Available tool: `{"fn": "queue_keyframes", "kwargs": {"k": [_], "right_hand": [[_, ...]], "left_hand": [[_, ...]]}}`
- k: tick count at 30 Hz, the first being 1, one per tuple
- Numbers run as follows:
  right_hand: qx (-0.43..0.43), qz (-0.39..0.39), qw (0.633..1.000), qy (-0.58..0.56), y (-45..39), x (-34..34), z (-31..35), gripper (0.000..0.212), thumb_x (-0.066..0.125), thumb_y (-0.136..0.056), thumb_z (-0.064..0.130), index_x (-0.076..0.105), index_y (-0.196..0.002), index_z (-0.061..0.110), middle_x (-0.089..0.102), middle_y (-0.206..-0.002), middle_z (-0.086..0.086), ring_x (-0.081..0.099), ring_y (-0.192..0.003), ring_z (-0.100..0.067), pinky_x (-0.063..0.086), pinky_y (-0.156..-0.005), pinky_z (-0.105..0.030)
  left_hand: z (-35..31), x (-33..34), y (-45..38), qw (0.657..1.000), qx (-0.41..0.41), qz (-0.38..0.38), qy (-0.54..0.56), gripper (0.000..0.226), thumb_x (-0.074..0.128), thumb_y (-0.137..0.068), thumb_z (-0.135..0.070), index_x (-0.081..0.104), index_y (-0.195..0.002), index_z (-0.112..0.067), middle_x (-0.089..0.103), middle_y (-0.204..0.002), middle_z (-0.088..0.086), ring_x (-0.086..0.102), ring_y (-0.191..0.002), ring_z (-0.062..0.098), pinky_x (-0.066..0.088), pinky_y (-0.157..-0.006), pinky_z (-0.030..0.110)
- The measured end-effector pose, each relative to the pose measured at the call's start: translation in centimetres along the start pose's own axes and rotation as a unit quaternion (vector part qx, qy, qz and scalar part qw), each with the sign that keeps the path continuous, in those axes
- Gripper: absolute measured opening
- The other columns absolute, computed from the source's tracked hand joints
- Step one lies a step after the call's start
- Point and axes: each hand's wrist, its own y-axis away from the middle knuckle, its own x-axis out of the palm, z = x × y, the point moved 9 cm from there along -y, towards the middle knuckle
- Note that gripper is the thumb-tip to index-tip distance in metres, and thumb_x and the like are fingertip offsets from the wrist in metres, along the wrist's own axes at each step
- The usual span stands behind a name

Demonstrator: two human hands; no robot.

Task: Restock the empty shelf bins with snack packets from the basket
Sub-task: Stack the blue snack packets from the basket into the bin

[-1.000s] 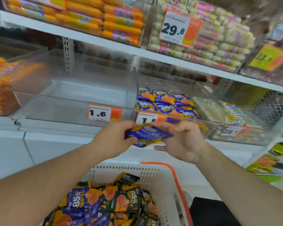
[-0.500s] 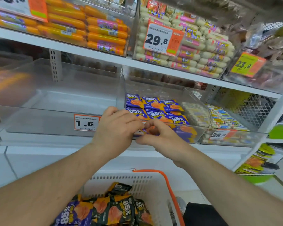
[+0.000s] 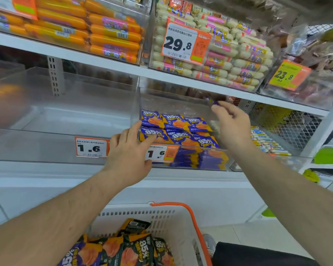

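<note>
A clear bin (image 3: 215,164) on the middle shelf holds rows of purple-and-orange "85%" snack packets (image 3: 181,131). My left hand (image 3: 129,152) reaches over the bin's front wall, its straight fingers resting on the front-left packets. Over the bin's back right, my right hand (image 3: 232,127) pinches a small purple packet (image 3: 214,102) at its fingertips; most of that packet is hidden. To the left stands a wide clear bin (image 3: 62,114) with nothing in it. Below me, a white basket (image 3: 161,217) with an orange handle holds several purple and dark packets (image 3: 123,250).
Orange price tags reading 1.6 (image 3: 90,147) hang on both bin fronts. The upper shelf carries bins of orange sausages (image 3: 96,33) and white-pink sausages (image 3: 229,60). Another stocked bin (image 3: 265,141) and a wire mesh panel (image 3: 288,123) lie to the right.
My hands have parted at the bin front. The right hand rose toward the bin's back right with a purple packet, while the left stayed on the front-left packets.
</note>
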Motion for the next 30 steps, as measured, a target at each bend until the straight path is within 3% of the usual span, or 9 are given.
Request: {"fn": "queue_keyframes", "kwargs": {"k": [3, 7, 12, 16, 20, 22, 24, 27, 30], "right_hand": [[-0.028, -0.003, 0.985, 0.173, -2.0, -0.1, -0.7, 0.062, 0.055, -0.079, 0.067, 0.060, -0.131, 0.034, 0.049, -0.135, -0.004, 0.045, -0.128, -0.022, 0.034, -0.112, -0.044], [0.034, 0.069, 0.901, 0.427, -3.2, 1.4, -5.4, 0.073, 0.033, -0.079, 0.083, 0.043, -0.141, 0.045, 0.031, -0.149, -0.017, 0.028, -0.135, -0.042, 0.025, -0.110, -0.050], [0.136, 0.188, 0.850, 0.473, -2.8, 3.1, -11.4, 0.083, 0.037, -0.062, 0.090, 0.052, -0.131, 0.048, 0.041, -0.147, -0.012, 0.036, -0.133, -0.039, 0.030, -0.109, -0.051], [0.177, 0.188, 0.869, 0.423, -2.8, 3.4, -12.2, 0.092, 0.052, -0.044, 0.089, 0.066, -0.112, 0.029, 0.061, -0.124, -0.006, 0.056, -0.110, -0.032, 0.044, -0.098, -0.045], [0.163, 0.197, 0.869, 0.423, -2.6, 3.8, -12.1, 0.065, 0.051, -0.060, 0.077, 0.064, -0.093, 0.023, 0.063, -0.107, -0.007, 0.056, -0.092, -0.029, 0.047, -0.088, -0.041], [0.166, 0.181, 0.873, 0.421, -2.5, 3.5, -12.1, 0.068, 0.045, -0.058, 0.078, 0.065, -0.095, 0.025, 0.063, -0.108, -0.007, 0.057, -0.096, -0.031, 0.047, -0.091, -0.045], [0.115, 0.131, 0.888, 0.426, -2.6, 3.0, -11.3, 0.069, 0.038, -0.063, 0.074, 0.067, -0.109, 0.031, 0.061, -0.120, -0.011, 0.055, -0.108, -0.037, 0.044, -0.097, -0.048], [-0.187, -0.060, 0.908, 0.371, 0.2, 2.7, -5.7, 0.053, 0.047, -0.079, 0.047, 0.065, -0.120, 0.018, 0.052, -0.131, -0.021, 0.049, -0.118, -0.042, 0.041, -0.098, -0.050], [-0.392, -0.079, 0.886, 0.233, 7.9, 5.8, -2.2, 0.043, 0.059, -0.080, 0.029, 0.060, -0.117, 0.007, 0.051, -0.125, -0.020, 0.048, -0.113, -0.036, 0.035, -0.093, -0.042]], "left_hand": [[-0.3, 0.1, 0.1, 1.000, 0.005, -0.005, 0.003, 0.075, 0.085, -0.055, -0.031, 0.061, -0.126, -0.027, 0.038, -0.146, 0.023, 0.053, -0.111, 0.042, 0.038, -0.095, 0.055], [-0.5, 0.5, 0.1, 1.000, -0.001, 0.019, -0.017, 0.077, 0.075, -0.065, -0.033, 0.048, -0.137, -0.036, 0.014, -0.158, 0.017, 0.051, -0.118, 0.038, 0.022, -0.108, 0.055], [-0.4, 0.6, 0.3, 0.999, -0.002, 0.042, -0.027, 0.078, 0.066, -0.075, -0.035, 0.033, -0.145, -0.041, -0.005, -0.160, 0.011, 0.040, -0.131, 0.031, 0.008, -0.113, 0.049], [-0.2, 0.8, 0.5, 0.998, -0.003, 0.054, -0.024, 0.082, 0.070, -0.070, -0.032, 0.038, -0.145, -0.037, 0.001, -0.161, 0.015, 0.042, -0.129, 0.034, 0.011, -0.112, 0.050], [-0.5, 0.8, 0.6, 0.997, 0.009, 0.065, -0.030, 0.083, 0.066, -0.076, -0.033, 0.027, -0.149, -0.039, -0.009, -0.161, 0.013, 0.033, -0.135, 0.031, 0.006, -0.114, 0.048], [-0.4, 0.8, 0.8, 0.997, 0.010, 0.066, -0.030, 0.083, 0.068, -0.075, -0.031, 0.030, -0.149, -0.037, -0.006, -0.161, 0.014, 0.031, -0.137, 0.032, 0.007, -0.115, 0.049], [-0.7, 0.0, 1.1, 0.999, 0.030, 0.008, -0.025, 0.081, 0.075, -0.064, -0.022, 0.048, -0.140, -0.026, 0.017, -0.158, 0.018, 0.034, -0.135, 0.037, 0.018, -0.111, 0.052], [-2.1, -1.0, 2.5, 0.988, 0.121, -0.091, -0.020, 0.066, 0.069, -0.056, -0.015, 0.061, -0.122, -0.014, 0.040, -0.139, 0.017, 0.041, -0.123, 0.038, 0.029, -0.093, 0.047], [-2.7, 0.1, 3.5, 0.984, 0.178, -0.028, 0.000, 0.054, 0.062, -0.062, -0.019, 0.062, -0.116, -0.013, 0.049, -0.122, 0.012, 0.055, -0.101, 0.036, 0.034, -0.080, 0.041]]}}
